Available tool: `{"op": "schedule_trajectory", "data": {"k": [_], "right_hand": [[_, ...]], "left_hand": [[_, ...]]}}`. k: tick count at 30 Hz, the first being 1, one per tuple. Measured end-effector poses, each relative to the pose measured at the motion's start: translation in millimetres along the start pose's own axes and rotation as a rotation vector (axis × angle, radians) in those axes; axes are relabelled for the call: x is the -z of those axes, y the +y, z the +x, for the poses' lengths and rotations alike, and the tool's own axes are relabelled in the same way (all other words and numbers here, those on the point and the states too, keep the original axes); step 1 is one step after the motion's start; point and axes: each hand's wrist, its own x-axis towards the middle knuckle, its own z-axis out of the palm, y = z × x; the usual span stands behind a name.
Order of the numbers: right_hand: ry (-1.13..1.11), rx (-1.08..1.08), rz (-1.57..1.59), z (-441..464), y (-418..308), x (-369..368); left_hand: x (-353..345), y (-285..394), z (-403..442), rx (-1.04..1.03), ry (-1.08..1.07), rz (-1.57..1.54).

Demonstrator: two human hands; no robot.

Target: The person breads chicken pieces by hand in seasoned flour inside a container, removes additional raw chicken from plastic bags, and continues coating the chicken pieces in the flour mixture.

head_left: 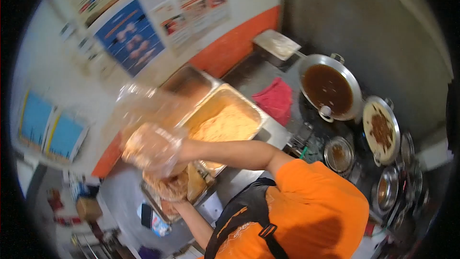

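My right hand (152, 147), in a loose clear plastic glove dusted with pale crumbs or flour, is raised over the work surface and blurred by motion. Whether it holds anything is unclear. Just below it my left hand (167, 193), also looking coated, is over a metal tray (158, 205) of pieces I cannot make out. Its fingers are partly hidden. Beside my right forearm stands a deep metal pan (260, 111) heaped with yellow-orange flour or breading (227, 123). A clear plastic bag (148, 108) lies beyond my right hand, smeared in the picture.
Another metal pan (191, 82) stands against the wall. A red cloth (275, 98) lies near a wok (306, 64) of brown liquid. A second wok (368, 115) holds browned pieces. A strainer (328, 156) and steel bowls (383, 205) are nearby. A dark phone-like object (147, 215) lies beside the tray.
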Motion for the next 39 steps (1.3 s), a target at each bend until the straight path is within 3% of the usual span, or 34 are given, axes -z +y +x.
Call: {"op": "schedule_trajectory", "data": {"k": [1, 5, 7, 8, 9, 10, 11, 14, 17, 19, 22, 27, 29, 32, 36, 39], "right_hand": [[-0.019, -0.013, 0.072, -3, -1, 3], [-0.029, -0.08, 0.435, -18, 1, 29], [0.041, -0.094, 0.677, -37, 10, 57], [0.075, -0.098, 0.83, -51, 17, 69], [0.088, -0.114, 0.952, -66, 23, 75], [0.042, -0.419, 1.264, -90, 28, 75], [-0.193, -0.128, 0.879, -77, 122, 11], [0.033, -0.354, 0.741, -103, 91, 11], [-0.224, -0.395, 0.435, -97, 48, 54], [-0.155, -0.5, 0.65, -99, 36, 53], [-0.289, -0.401, 0.425, -102, 24, 73], [-0.408, -0.338, 0.57, -99, 38, 87], [-0.524, -0.355, 0.237, -107, 93, 28], [-0.401, -0.456, 0.688, -106, 131, -26], [-0.159, -0.379, 0.612, -106, 103, -36], [-0.105, -0.34, 0.637, -98, 74, -20]], "left_hand": [[-1, -28, -6, -0.142, 0.038, 0.322], [15, -67, -26, -0.115, 0.014, 0.37], [-11, -34, -34, -0.603, 0.281, 1.022], [-15, -27, -34, -0.629, 0.28, 1.038], [-17, -22, -32, -0.593, 0.221, 0.969], [-15, -18, -29, -0.517, 0.147, 0.859], [-15, -19, -27, -0.442, 0.089, 0.757], [-20, -24, -18, -0.274, -0.016, 0.561], [-29, -27, -17, -0.215, -0.052, 0.508], [-34, -29, -16, -0.193, -0.06, 0.478], [-40, -34, -16, -0.151, -0.063, 0.433], [-45, -41, -18, -0.066, -0.051, 0.324], [-44, -42, -19, -0.012, -0.04, 0.241], [-39, -44, -16, 0.111, -0.018, 0.05], [-28, -47, -4, 0.373, -0.003, -0.263], [-15, -55, 8, 0.495, -0.017, -0.326]]}}
